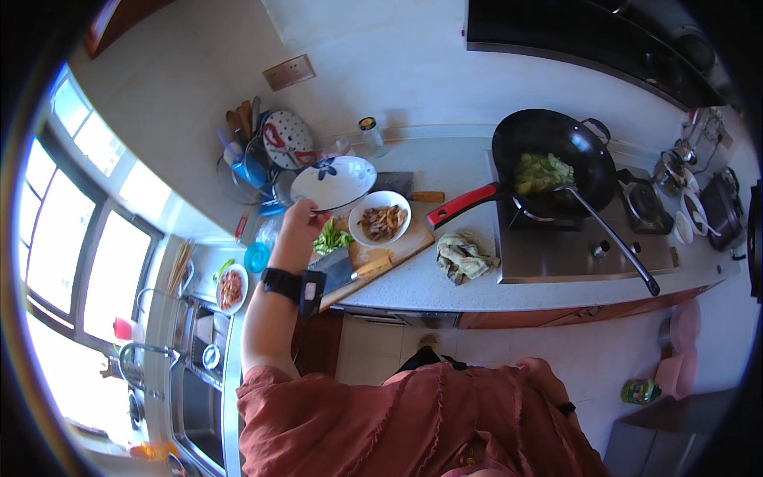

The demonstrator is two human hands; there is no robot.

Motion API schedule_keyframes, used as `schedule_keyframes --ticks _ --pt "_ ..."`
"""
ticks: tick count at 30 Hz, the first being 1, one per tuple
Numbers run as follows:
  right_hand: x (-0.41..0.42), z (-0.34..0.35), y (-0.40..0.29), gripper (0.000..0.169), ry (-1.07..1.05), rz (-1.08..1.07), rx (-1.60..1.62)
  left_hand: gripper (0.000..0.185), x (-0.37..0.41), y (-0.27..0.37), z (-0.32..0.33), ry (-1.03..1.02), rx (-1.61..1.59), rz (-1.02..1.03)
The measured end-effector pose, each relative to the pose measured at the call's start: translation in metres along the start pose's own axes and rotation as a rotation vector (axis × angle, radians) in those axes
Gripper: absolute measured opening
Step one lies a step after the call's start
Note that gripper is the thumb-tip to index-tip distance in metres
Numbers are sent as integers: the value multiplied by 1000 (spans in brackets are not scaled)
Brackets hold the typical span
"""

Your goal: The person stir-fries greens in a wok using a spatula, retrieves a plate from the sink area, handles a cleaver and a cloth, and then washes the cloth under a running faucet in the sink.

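My left hand (307, 217) grips the near rim of a white dish with a blue flower pattern (334, 182), which is tilted above the back left of the counter. Beside it, a white bowl of cooked, brownish food pieces (380, 218) sits on a wooden cutting board (411, 238). Chopped green vegetables (332, 237) and a cleaver with a wooden handle (337, 268) also lie on the board. My right hand (533, 366) hangs by my side, away from the counter, with nothing visible in it. A black wok (554, 161) on the stove holds green vegetables and a metal spatula (614, 238).
A crumpled cloth (465, 256) lies between board and gas stove (572, 256). The wok's red handle (462, 204) reaches over the counter. A second cleaver (396, 183) and a glass jar (372, 138) stand or lie behind. At left are a plate of raw meat (231, 289) and a sink (199, 411).
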State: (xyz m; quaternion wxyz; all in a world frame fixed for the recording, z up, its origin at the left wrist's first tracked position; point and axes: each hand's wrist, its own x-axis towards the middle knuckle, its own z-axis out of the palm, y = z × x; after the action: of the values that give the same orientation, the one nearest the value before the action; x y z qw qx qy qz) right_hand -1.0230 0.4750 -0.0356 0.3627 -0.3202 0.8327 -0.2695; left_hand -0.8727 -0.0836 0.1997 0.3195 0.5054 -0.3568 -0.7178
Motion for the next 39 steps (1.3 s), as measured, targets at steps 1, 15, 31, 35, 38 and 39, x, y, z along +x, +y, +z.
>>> schedule_keyframes --ticks 1,15,31,35,38,39 --pt "0 4 8 33 38 -34 -33 20 10 -1 20 -19 24 5" --pt "-11 38 -2 34 197 469 389 23 166 -55 176 -297 155 -120" --pt "15 -52 -90 27 355 406 208 23 238 -70 187 -167 415 -15" --pt "20 -107 -99 22 471 228 459 35 234 -69 181 -186 435 -35" --pt "23 -156 -95 28 593 97 546 44 201 -59 171 -110 579 21" --pt "20 -171 -91 35 650 72 575 42 176 -57 174 -173 580 147"
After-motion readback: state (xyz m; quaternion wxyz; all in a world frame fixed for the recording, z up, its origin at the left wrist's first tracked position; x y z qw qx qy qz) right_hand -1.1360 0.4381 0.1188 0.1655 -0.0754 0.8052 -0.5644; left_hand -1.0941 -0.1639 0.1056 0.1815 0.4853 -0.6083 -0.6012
